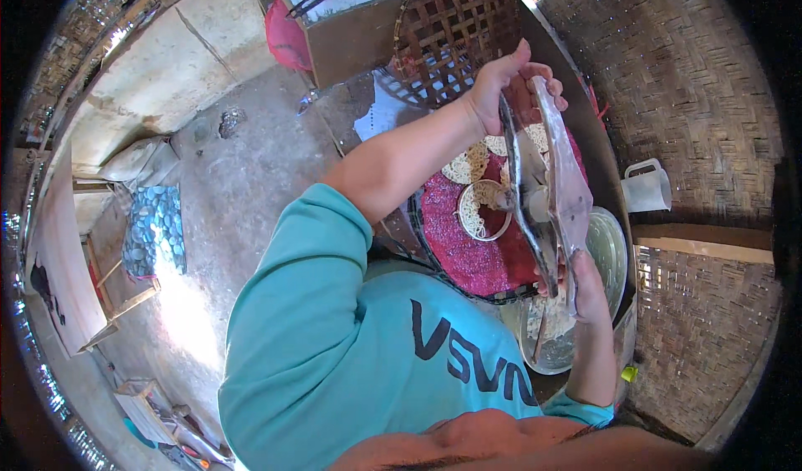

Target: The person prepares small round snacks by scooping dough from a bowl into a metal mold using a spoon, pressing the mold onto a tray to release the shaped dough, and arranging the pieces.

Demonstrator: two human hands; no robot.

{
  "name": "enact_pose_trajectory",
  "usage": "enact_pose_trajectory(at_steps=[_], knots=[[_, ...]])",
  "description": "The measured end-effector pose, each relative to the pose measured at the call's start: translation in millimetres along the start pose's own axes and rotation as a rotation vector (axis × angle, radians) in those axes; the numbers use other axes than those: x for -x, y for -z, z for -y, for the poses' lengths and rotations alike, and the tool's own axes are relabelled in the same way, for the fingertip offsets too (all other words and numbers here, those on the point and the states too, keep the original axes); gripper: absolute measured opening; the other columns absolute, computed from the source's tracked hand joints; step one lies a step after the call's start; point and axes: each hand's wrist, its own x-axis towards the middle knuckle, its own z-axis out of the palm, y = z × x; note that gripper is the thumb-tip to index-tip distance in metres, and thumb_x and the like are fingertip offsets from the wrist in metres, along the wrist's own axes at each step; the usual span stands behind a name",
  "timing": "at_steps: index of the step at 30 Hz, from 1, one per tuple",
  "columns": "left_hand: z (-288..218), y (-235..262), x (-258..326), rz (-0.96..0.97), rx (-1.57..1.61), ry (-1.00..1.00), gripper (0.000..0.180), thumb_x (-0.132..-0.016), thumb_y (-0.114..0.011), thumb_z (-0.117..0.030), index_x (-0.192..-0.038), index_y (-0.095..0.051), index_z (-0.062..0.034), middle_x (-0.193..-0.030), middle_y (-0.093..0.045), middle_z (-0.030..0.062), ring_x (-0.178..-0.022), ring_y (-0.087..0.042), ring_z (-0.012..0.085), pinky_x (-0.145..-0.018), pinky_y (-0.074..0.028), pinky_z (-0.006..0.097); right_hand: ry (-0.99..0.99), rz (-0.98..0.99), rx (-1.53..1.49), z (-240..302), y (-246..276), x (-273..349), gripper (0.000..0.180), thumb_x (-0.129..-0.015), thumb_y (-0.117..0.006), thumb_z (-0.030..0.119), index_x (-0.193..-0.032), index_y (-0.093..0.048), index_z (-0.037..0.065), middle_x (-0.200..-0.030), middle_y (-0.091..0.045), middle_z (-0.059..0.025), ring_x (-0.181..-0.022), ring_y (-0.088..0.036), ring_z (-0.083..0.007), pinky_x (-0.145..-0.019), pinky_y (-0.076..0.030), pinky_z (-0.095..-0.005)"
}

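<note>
My left hand (511, 85) is closed around the far end of a long two-plate hand press (571, 183), and my right hand (590, 289) grips its near end. The two plates stand apart along the middle, with a short pale cylinder (539, 204) between them. Below the press, a round ring mould (484, 238) partly filled with pale noodle-like strands (470, 220) rests on a pink cloth (451, 258). Several round discs of such strands (465, 166) lie beyond it, partly covered by the press. My right fingers are partly hidden.
A wide clear basin (616, 245) with pale dough-like stuff (551, 314) and a thin stick (541, 329) sits beside my right forearm. A woven lattice tray (455, 32) leans at the far side by a wooden box (355, 45). A white pitcher (647, 191) stands against the woven wall (685, 103).
</note>
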Motion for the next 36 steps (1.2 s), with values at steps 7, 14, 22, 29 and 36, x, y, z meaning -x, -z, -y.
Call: enact_pose_trajectory(at_steps=[7, 14, 22, 29, 36], knots=[[22.2, -21.2, 20.7, -0.206, -0.025, 0.036, 0.049, -0.077, -0.047, -0.056, -0.072, -0.056, -0.0077, -0.071, -0.057, 0.0085, -0.071, -0.057, 0.0263, -0.063, -0.047, 0.039, -0.031, -0.085, -0.004, 4.0, -10.9, 26.1, 0.064, -0.077, -0.050, 0.051, -0.114, -0.040, 0.000, -0.081, -0.054, -0.0085, -0.055, -0.054, -0.0138, -0.046, -0.045, -0.0257], [2.0, -23.8, 35.3, -0.322, -0.082, 0.014, 0.050, -0.077, -0.048, -0.056, -0.069, -0.054, -0.0075, -0.064, -0.055, 0.0095, -0.067, -0.056, 0.0271, -0.059, -0.046, 0.040, 0.011, -0.007, -0.058, -7.2, -35.4, 12.2, 0.065, -0.077, -0.051, 0.052, -0.115, -0.040, 0.001, -0.076, -0.053, -0.0072, -0.050, -0.052, -0.0125, -0.041, -0.043, -0.0244], [8.8, -21.7, 27.3, -0.310, -0.170, -0.010, 0.053, -0.073, -0.049, -0.060, -0.060, -0.050, -0.0095, -0.058, -0.052, 0.0077, -0.059, -0.054, 0.0255, -0.053, -0.044, 0.036, 0.102, -0.120, 0.076, -8.6, -34.1, 14.4, 0.063, -0.077, -0.052, 0.048, -0.117, -0.039, 0.001, -0.076, -0.054, -0.0070, -0.051, -0.052, -0.0115, -0.039, -0.042, -0.0228], [5.6, -43.3, 39.4, 0.002, -0.078, 0.113, 0.068, -0.073, -0.045, -0.064, -0.104, -0.052, -0.0042, -0.097, -0.057, 0.0167, -0.091, -0.055, 0.0286, -0.078, -0.045, 0.039, 0.052, -0.020, -0.123, 10.8, -24.0, 39.8, 0.057, -0.077, -0.056, 0.041, -0.112, -0.039, 0.000, -0.083, -0.053, -0.0084, -0.055, -0.054, -0.0131, -0.046, -0.046, -0.0249], [40.4, -55.9, 85.4, -0.219, -1.545, -0.030, 0.038, -0.058, -0.073, -0.014, -0.092, -0.059, -0.0032, -0.093, -0.061, 0.0115, -0.089, -0.058, 0.0197, -0.082, -0.044, 0.033, 0.521, -0.047, 0.013, 9.7, -38.1, -8.9, 0.053, -0.080, -0.055, 0.030, -0.119, -0.036, 0.001, -0.095, -0.052, -0.0104, -0.080, -0.054, -0.0152, -0.067, -0.046, -0.0267]])
